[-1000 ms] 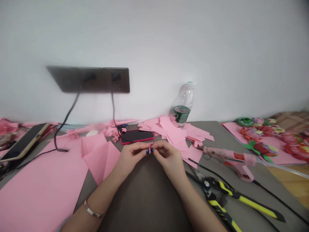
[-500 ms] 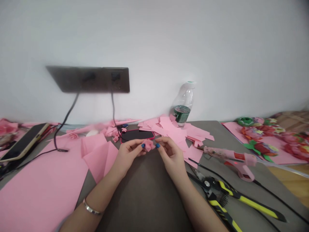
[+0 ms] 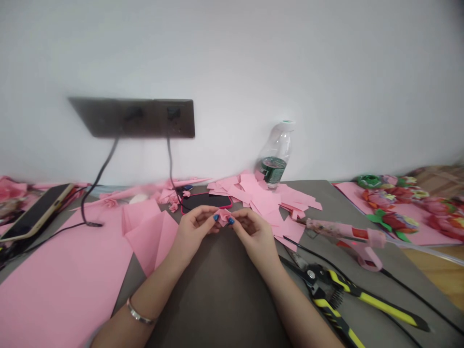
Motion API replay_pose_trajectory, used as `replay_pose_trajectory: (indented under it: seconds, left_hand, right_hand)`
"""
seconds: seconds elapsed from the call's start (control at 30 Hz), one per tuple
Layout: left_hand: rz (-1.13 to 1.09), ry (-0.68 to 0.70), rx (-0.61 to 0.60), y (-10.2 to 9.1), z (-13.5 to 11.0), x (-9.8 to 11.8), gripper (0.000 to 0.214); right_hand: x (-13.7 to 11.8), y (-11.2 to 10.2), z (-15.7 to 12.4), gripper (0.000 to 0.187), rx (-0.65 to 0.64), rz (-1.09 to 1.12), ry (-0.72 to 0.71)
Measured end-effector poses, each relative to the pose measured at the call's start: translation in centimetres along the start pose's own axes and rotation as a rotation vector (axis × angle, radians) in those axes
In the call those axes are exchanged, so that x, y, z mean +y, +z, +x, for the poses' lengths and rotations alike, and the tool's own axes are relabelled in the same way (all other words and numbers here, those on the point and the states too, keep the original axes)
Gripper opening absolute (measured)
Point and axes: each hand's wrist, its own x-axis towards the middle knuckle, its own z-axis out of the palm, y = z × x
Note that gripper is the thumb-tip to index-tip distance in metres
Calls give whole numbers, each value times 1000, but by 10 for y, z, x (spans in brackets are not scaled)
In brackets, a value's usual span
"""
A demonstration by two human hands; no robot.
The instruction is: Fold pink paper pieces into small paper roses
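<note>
A small pink paper flower (image 3: pixel 224 215) is pinched between both hands above the grey table. My left hand (image 3: pixel 198 228) grips its left side, thumb in front and fingers behind. On the right side, my right hand (image 3: pixel 252 229) presses it with the thumb, its other fingers curled behind. Just beyond the hands lies a phone with a red edge (image 3: pixel 206 200). Loose pink paper pieces (image 3: pixel 261 198) are heaped behind my right hand. Folded pink paper (image 3: pixel 150 234) rests beside my left forearm.
To the right lie a pink glue gun (image 3: pixel 348 234) and yellow-black pliers (image 3: pixel 333 285), with cables. A plastic bottle (image 3: pixel 274 159) stands by the wall. Colourful paper flowers (image 3: pixel 395 208) fill the far right. At left are a big pink sheet (image 3: pixel 72 280) and another phone (image 3: pixel 36 212).
My right thumb has moved left onto the paper flower, bringing the two thumbs closer together. My left hand has hardly moved.
</note>
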Motion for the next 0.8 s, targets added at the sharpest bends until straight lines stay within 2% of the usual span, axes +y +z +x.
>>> replay_pose_trajectory:
  seconds: [0.27, 0.53, 0.63, 0.8]
  left_hand:
    - [199, 172, 3, -1, -3, 1, 14]
    - [410, 276, 10, -5, -3, 0, 18]
    - [336, 224, -5, -4, -2, -2, 16]
    - [89, 96, -4, -1, 0, -2, 20]
  right_hand:
    - [1, 1, 0, 14, -31, -20, 31]
    - [2, -1, -1, 11, -123, 0, 22]
    - [3, -1, 0, 11, -121, 7, 26]
    - [3, 1, 0, 7, -28, 6, -25]
